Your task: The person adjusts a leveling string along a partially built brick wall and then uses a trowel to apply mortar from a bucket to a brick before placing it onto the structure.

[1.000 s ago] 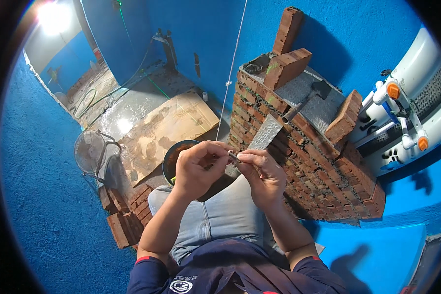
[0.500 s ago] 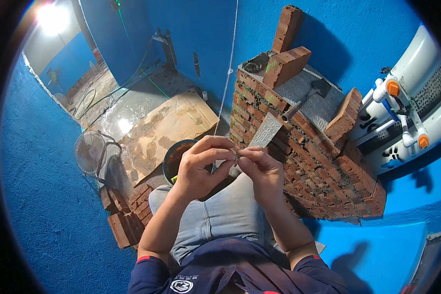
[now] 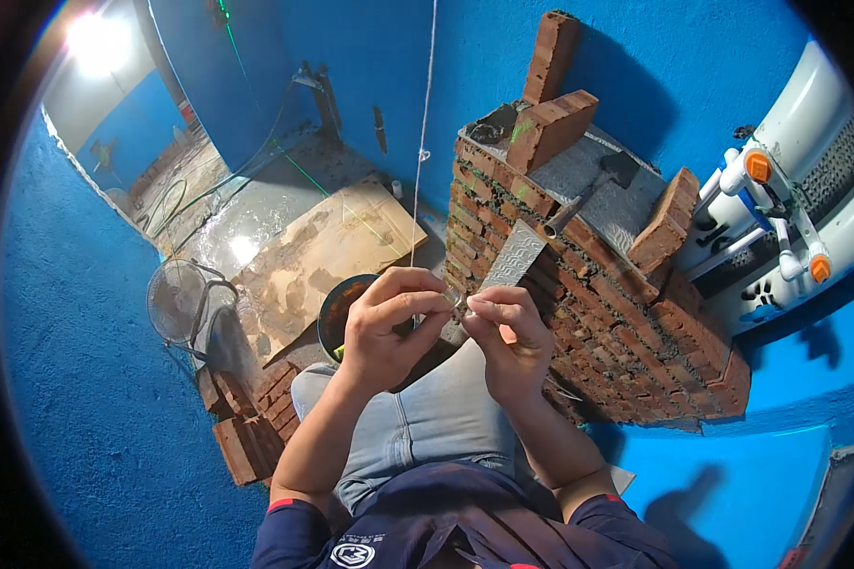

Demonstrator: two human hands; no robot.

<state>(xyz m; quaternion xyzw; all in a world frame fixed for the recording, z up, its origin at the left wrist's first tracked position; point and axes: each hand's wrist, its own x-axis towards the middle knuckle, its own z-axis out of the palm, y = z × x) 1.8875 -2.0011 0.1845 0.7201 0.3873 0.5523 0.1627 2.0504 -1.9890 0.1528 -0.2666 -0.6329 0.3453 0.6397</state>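
Note:
My left hand (image 3: 389, 327) and my right hand (image 3: 512, 346) are raised over my lap, fingertips close together. Each pinches at a tiny, thin thing between them, too small to make out. Just beyond my left hand hangs a white string (image 3: 423, 142) with a small knot; its lower end passes behind that hand. A dark bucket (image 3: 324, 318) is partly hidden by the same hand. Past my right fingers, a patterned grey strip (image 3: 514, 254) leans against a low brick wall (image 3: 617, 327).
Atop the wall lie a trowel (image 3: 579, 204) and several loose bricks (image 3: 552, 128). White pipes with orange caps (image 3: 757, 167) stand at the right. Flattened cardboard (image 3: 323, 251), a fan (image 3: 176, 302) and stacked bricks (image 3: 247, 446) are on the left.
My fingertips have drawn slightly apart, so a narrow gap shows between them. The hanging string has shifted a little to the left.

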